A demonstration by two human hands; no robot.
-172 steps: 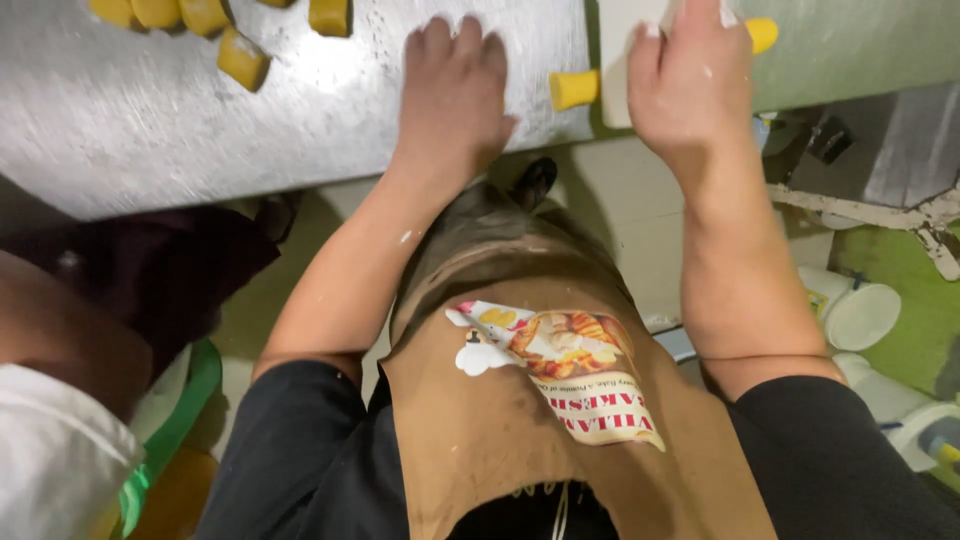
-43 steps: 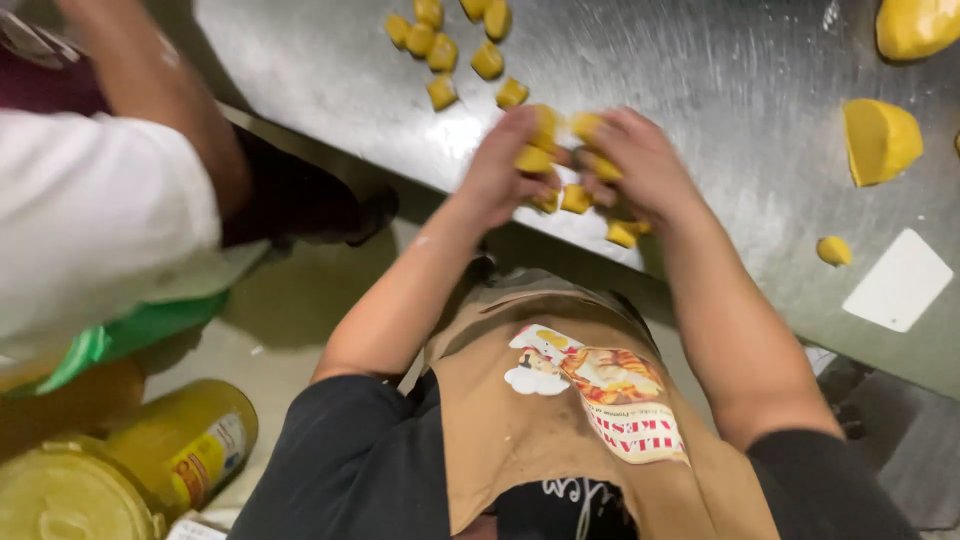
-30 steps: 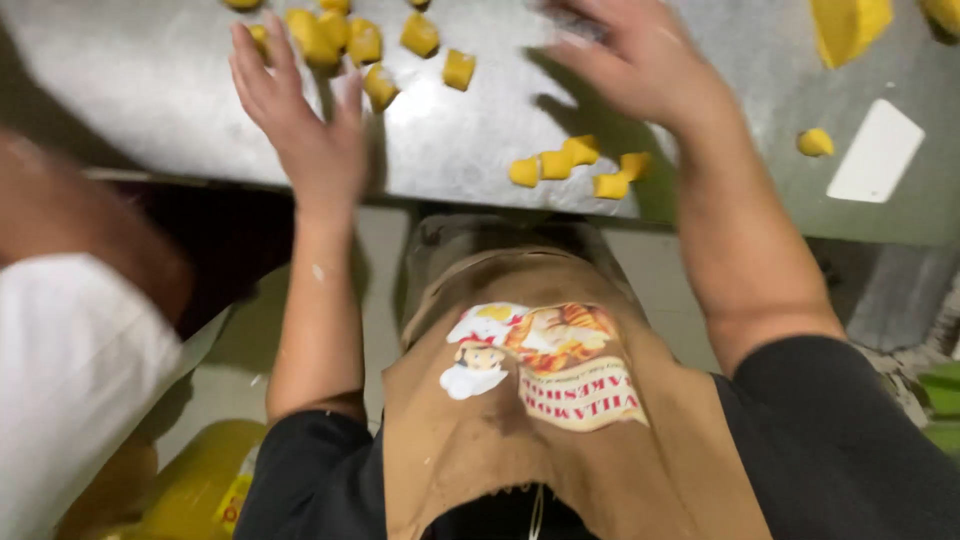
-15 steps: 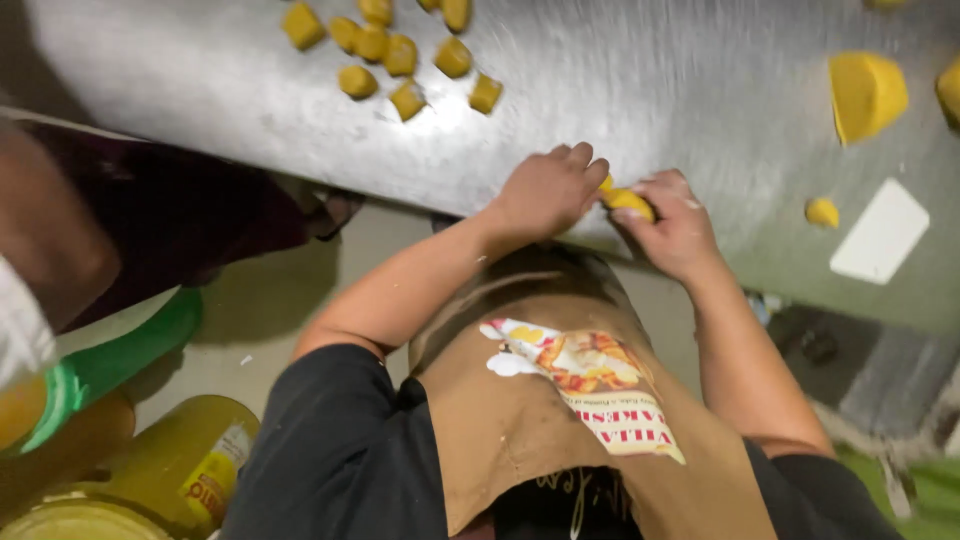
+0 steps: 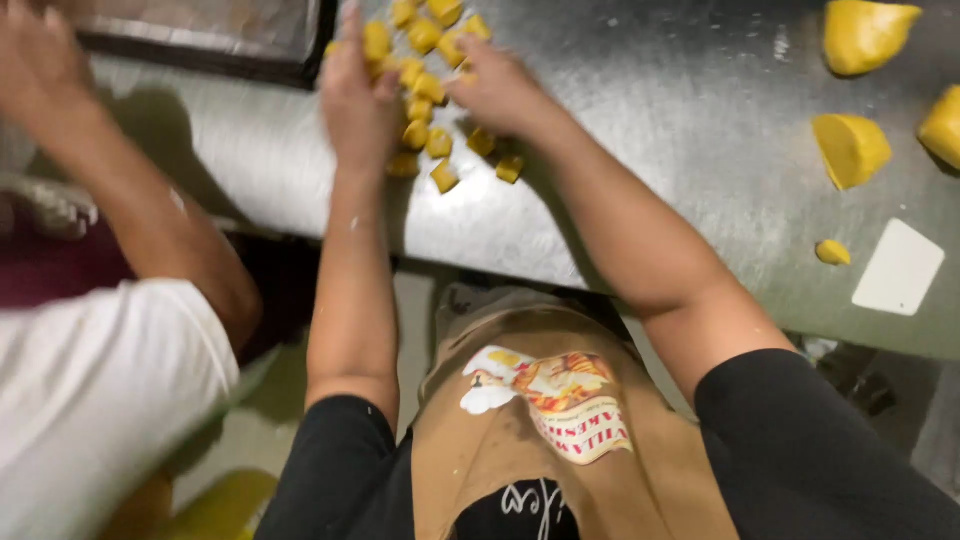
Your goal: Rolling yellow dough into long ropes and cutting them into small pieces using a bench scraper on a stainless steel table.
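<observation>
- Left hand (image 5: pixel 358 95), upper centre of the frame: laid flat over the left edge of a cluster of small yellow dough pieces (image 5: pixel 425 95); fingers extended, loose, pointing toward the top edge, not gripping anything visible.
- Right hand (image 5: pixel 497 88), just right of the left hand: resting on the same cluster, fingers curled over the pieces; whether any piece is actually pinched cannot be told, motion blur.
- Dough pieces lie on the steel bench (image 5: pixel 650 180), upper centre; a few strays sit just below the hands, near the bench's front edge.
- Larger yellow dough lumps (image 5: pixel 850 148) at upper right, well apart from the hands.
- White flat scraper (image 5: pixel 898 267) at right, a small dough bit (image 5: pixel 832 252) just beside it.
- Dark tray (image 5: pixel 200 35) at upper left.
- Another person's arm (image 5: pixel 120 190), white sleeve, at left.
</observation>
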